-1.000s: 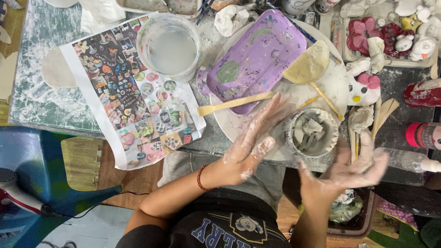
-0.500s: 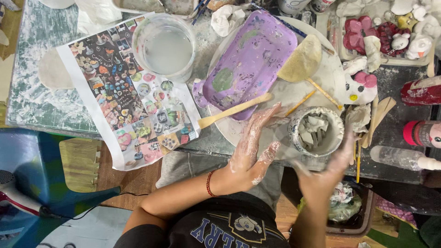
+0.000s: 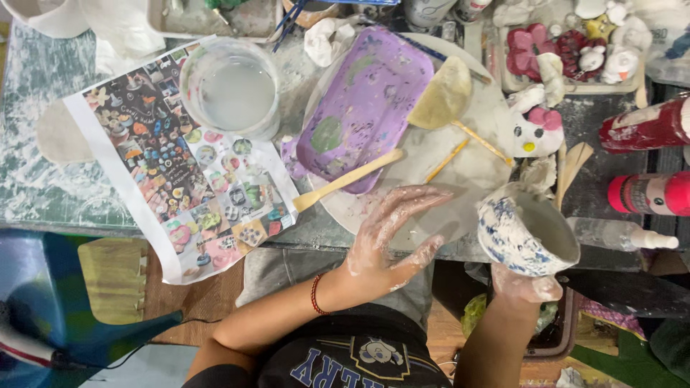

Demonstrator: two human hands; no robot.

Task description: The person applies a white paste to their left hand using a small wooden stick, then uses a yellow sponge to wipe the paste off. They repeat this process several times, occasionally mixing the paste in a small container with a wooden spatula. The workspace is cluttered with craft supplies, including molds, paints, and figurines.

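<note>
My right hand (image 3: pixel 527 287), coated in pale clay slip, grips a white bowl with blue speckles (image 3: pixel 526 230) from below, tilted so its grey inside shows, at the table's front edge. My left hand (image 3: pixel 384 241), also smeared with slip, is spread open and holds nothing; its fingers hover over the front rim of a round pale board (image 3: pixel 438 162). Just beyond the fingers a wooden spatula (image 3: pixel 347 179) leans on a purple rectangular tray (image 3: pixel 363 108). A red bead bracelet is on the left wrist.
A clear tub of cloudy water (image 3: pixel 233 90) stands on a printed picture sheet (image 3: pixel 183 162) at left. A yellow sponge (image 3: pixel 443 97), thin sticks, a white cat figurine (image 3: pixel 533 133), painted figurines in a tray (image 3: pixel 575 50) and red paint bottles (image 3: pixel 643 129) crowd the right. A blue stool sits lower left.
My right hand has taken the speckled bowl off the board and lifted it, tilted, to the right front edge. My left hand stays spread open near the board's rim.
</note>
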